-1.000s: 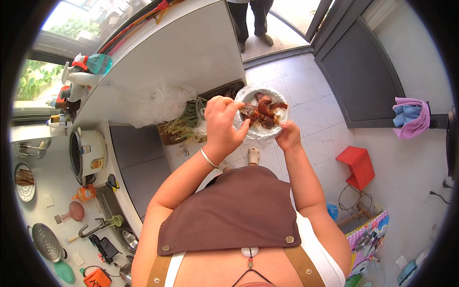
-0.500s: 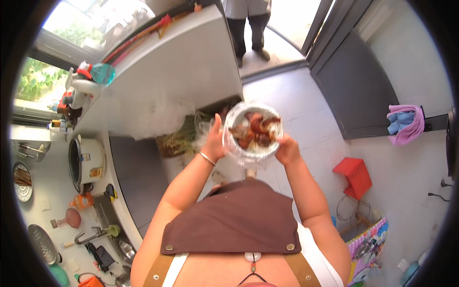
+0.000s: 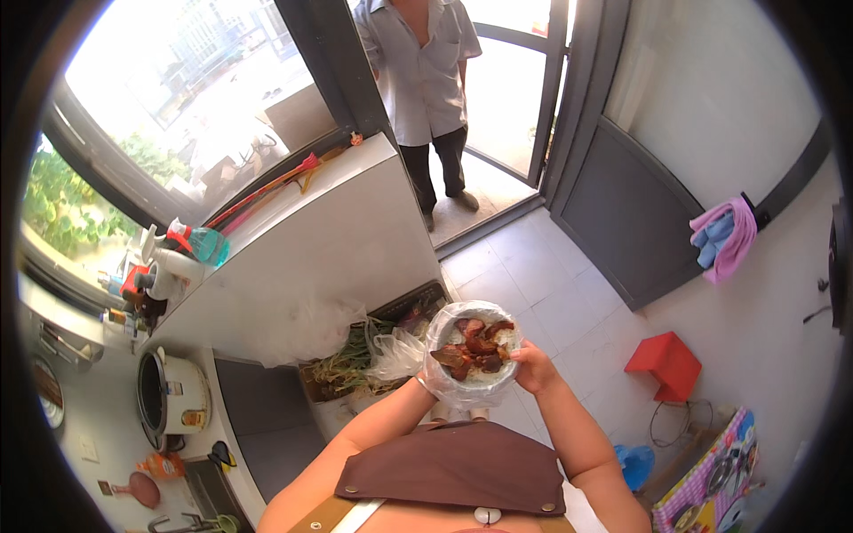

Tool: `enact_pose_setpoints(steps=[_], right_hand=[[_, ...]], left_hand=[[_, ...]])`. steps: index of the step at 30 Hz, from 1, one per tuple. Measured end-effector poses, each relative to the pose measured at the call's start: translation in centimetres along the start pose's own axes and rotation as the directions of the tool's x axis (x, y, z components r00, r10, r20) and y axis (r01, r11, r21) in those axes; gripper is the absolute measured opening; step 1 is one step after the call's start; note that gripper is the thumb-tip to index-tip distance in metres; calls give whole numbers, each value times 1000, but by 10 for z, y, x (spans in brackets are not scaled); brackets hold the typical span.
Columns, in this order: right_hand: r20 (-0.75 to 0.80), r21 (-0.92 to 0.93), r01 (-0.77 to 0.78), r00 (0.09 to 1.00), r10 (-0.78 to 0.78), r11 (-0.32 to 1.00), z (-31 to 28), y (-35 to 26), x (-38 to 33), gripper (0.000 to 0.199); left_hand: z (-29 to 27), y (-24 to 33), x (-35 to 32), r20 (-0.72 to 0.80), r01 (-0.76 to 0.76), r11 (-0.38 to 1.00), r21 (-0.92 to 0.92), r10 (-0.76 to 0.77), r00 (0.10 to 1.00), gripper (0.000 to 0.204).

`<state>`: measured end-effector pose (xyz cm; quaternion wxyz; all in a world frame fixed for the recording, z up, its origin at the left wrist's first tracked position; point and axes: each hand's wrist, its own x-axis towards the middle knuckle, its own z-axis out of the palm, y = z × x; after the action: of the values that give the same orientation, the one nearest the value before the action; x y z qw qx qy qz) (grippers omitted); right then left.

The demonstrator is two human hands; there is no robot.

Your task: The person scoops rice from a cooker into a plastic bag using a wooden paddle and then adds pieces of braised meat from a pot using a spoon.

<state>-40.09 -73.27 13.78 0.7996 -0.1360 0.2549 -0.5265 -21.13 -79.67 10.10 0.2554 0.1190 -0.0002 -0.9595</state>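
Note:
Out in front of my apron, I hold a bowl (image 3: 440,386) lined with clear plastic wrap between both hands. Brownish-red cooked meat (image 3: 480,348) lies in it on top of white rice (image 3: 487,377). My right hand (image 3: 533,366) grips the right rim, thumb on top. On the opposite side, my left hand (image 3: 421,387) supports the bowl, its fingers mostly hidden by the bowl and plastic. Just beyond my left hand is a crumpled clear plastic bag (image 3: 395,355), beside green scallions (image 3: 351,360) in a crate on the floor.
A person (image 3: 426,89) in a light shirt stands in the doorway ahead. A red stool (image 3: 664,366) is at the right, near a dark door (image 3: 631,213). On the left counter stands a large cooker (image 3: 178,395); a teal spray bottle (image 3: 209,246) sits on the ledge.
My view has tilted up, so the person in the doorway shows to the chest. The bowl sits lower in the picture, still in both hands. My left thumb is out of sight.

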Motion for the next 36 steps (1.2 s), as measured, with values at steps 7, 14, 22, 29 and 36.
enact_pose_setpoints(steps=[7, 14, 22, 29, 36], right_hand=[[-224, -148, 153, 957, -184, 977, 21, 13, -44, 51], [-564, -635, 275, 474, -676, 722, 29, 48, -99, 26], [-136, -988, -107, 240, -961, 112, 94, 63, -197, 8], [-98, -943, -333, 238, -966, 13, 102, 73, -241, 11], [-167, -844, -534, 162, -973, 56, 61, 78, -334, 13]], left_hand=[[24, -4, -4, 64, 117, 993, 0, -117, 991, 47], [26, -25, -1, 103, 294, 955, 26, -296, 950, 46], [46, -106, -11, 74, 493, 868, 61, -497, 865, 45], [51, -195, -1, 142, 505, 821, 266, -551, 822, 42], [80, -327, -4, 6, 436, 804, 404, -479, 878, 36]])
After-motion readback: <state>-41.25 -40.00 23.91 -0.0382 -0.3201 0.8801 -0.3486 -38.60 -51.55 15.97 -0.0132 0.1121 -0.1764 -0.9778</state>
